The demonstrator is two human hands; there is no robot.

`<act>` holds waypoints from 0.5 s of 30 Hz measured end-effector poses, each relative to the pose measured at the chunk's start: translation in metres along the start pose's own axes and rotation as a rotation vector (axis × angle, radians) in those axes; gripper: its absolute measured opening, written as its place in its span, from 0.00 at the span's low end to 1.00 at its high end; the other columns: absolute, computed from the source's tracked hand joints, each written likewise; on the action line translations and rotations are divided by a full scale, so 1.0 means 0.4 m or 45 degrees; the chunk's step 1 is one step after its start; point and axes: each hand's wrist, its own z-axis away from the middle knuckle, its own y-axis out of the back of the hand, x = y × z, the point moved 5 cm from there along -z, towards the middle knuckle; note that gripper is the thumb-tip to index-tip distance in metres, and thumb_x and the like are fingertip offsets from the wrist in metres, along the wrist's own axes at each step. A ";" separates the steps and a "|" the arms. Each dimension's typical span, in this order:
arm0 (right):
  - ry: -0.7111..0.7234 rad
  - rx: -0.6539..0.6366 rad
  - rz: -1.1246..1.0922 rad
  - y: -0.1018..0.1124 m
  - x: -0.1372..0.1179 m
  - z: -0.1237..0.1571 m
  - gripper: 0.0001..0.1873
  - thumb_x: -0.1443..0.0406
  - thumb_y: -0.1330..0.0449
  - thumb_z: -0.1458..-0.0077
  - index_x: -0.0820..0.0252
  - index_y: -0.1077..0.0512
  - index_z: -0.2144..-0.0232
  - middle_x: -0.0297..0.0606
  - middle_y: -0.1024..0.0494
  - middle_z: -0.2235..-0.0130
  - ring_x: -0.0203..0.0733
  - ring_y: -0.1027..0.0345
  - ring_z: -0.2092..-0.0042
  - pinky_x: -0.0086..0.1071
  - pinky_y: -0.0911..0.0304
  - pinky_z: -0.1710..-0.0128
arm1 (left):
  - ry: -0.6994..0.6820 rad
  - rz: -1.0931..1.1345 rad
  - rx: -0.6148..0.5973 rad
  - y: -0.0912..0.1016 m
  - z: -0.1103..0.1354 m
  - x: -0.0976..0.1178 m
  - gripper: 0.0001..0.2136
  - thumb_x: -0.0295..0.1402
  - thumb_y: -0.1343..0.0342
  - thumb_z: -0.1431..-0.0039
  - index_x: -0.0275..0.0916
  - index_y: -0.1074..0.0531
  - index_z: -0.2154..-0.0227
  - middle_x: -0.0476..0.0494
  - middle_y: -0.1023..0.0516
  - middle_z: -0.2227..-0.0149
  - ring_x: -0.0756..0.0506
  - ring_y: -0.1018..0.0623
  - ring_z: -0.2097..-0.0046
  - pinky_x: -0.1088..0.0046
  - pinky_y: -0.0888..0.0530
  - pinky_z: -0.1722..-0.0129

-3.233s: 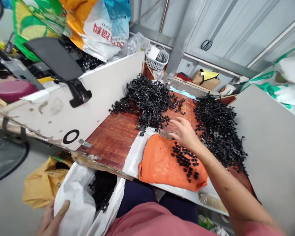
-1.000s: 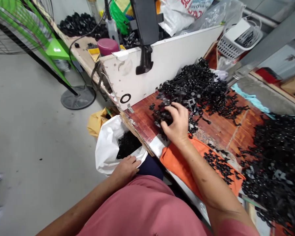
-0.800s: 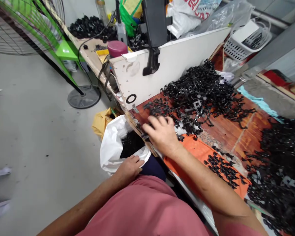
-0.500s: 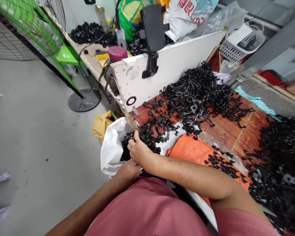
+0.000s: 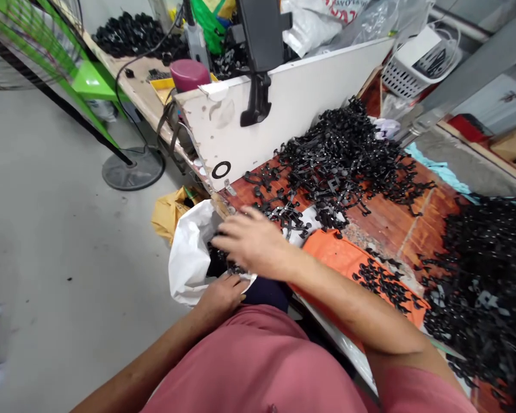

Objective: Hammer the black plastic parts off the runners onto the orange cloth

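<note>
My left hand (image 5: 222,294) grips the near rim of a white sack (image 5: 188,259) that hangs below the table's left edge; black plastic parts show in its mouth. My right hand (image 5: 250,244) hovers over the sack's mouth at the table edge, fingers stretched and apart, blurred by motion, with nothing visible in it. A trail of black plastic runner pieces (image 5: 279,211) lies just beyond it. A large heap of the same pieces (image 5: 343,158) covers the brown table (image 5: 395,221) farther back. An orange cloth (image 5: 339,264) with small black parts (image 5: 380,281) lies right of my hand.
A second black heap (image 5: 488,287) fills the right side. A white divider board (image 5: 292,103) with a black clamp (image 5: 253,103) stands at the left. Behind it are a maroon container (image 5: 188,74), a white basket (image 5: 417,66) and bags. A fan base (image 5: 131,167) stands on the grey floor.
My right hand dragged a bunch of black pieces from the heap to the table edge and over the sack, then opened and lifted. My left hand stayed on the sack's rim.
</note>
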 end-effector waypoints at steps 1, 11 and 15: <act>-0.180 0.072 -0.027 0.017 0.058 0.026 0.16 0.62 0.42 0.33 0.53 0.25 0.45 0.41 0.23 0.44 0.49 0.35 0.42 0.50 0.42 0.36 | 0.008 -0.035 -0.073 0.005 -0.004 0.005 0.12 0.28 0.44 0.36 0.39 0.24 0.50 0.39 0.20 0.56 0.39 0.23 0.54 0.61 0.24 0.50; -0.650 0.069 -0.404 -0.095 0.218 0.147 0.25 0.60 0.29 0.45 0.56 0.26 0.46 0.50 0.39 0.36 0.54 0.36 0.37 0.47 0.35 0.39 | 0.104 -0.085 -0.243 0.009 -0.007 0.012 0.10 0.29 0.43 0.35 0.40 0.25 0.51 0.40 0.23 0.57 0.40 0.25 0.54 0.63 0.26 0.53; -0.488 0.017 -0.320 -0.107 0.066 0.073 0.19 0.63 0.30 0.44 0.55 0.25 0.51 0.49 0.36 0.36 0.54 0.37 0.38 0.45 0.32 0.43 | 0.068 -0.062 -0.181 -0.002 -0.006 0.009 0.11 0.29 0.43 0.36 0.39 0.24 0.51 0.39 0.22 0.57 0.39 0.25 0.54 0.61 0.25 0.51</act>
